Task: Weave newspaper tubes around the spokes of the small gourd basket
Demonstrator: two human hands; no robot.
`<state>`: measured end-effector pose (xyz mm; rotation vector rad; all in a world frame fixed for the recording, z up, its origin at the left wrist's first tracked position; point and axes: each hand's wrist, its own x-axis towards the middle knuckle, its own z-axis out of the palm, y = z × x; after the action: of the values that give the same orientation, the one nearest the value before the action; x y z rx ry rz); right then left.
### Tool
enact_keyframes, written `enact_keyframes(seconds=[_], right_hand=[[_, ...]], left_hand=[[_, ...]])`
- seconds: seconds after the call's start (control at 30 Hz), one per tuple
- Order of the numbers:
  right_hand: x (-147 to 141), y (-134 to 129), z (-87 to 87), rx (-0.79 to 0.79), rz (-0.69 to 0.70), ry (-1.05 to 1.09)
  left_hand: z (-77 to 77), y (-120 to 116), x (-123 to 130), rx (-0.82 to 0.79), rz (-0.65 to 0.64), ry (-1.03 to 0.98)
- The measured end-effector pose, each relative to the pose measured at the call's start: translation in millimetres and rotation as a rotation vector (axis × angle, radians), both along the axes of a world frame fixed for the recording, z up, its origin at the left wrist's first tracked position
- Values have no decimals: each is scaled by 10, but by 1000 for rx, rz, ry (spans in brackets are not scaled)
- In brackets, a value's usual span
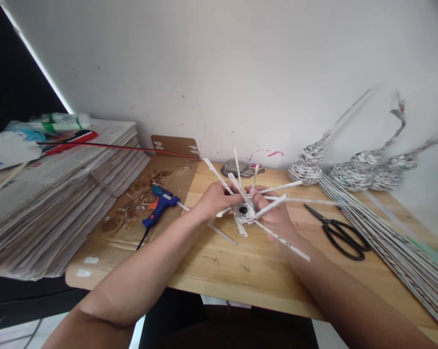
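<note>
A small woven piece of rolled newspaper [244, 213] is held above the wooden table [219, 266], with a dark round opening facing me and several paper tubes sticking out around it. My left hand [216, 199] grips its left side, thumb and fingers closed near the tubes' bases. On the right side, my right hand [271, 212] has its fingers closed round the piece, between the spread tubes. The fingertips of both hands are partly hidden by the tubes.
A blue glue gun [161, 206] lies on stained cardboard, left of a glue stick [222, 234]. Stacked newspapers [106, 184] fill the left. Black scissors [340, 232] and long paper tubes [386, 247] lie right. Woven gourd shapes [305, 173] and a grey cloth [241, 168] sit near the wall.
</note>
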<state>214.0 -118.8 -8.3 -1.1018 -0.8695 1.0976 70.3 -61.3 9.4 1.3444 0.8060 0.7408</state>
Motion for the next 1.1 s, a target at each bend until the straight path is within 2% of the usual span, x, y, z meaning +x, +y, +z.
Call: enact_keyframes(seconds=[0.1, 0.33, 0.53, 0.67, 0.83, 0.97, 1.1], right_hand=[[8, 8, -11, -12, -25, 42], [-14, -11, 12, 37, -15, 7], [34, 9, -117, 92, -46, -99], [57, 20, -149, 93, -56, -114], [51, 8, -11, -9, -63, -56], [69, -35, 115, -4, -76, -239], [77, -71, 120, 93, -62, -412]], left_hand=[[17, -5, 7, -31, 38, -46], [-48, 32, 6, -141, 5, -87], [-42, 17, 26, -186, 85, -122], [-13, 22, 21, -122, 139, -110], [41, 48, -26, 53, 239, -3], [117, 36, -72, 244, 236, 178], [86, 42, -65, 306, 196, 213]])
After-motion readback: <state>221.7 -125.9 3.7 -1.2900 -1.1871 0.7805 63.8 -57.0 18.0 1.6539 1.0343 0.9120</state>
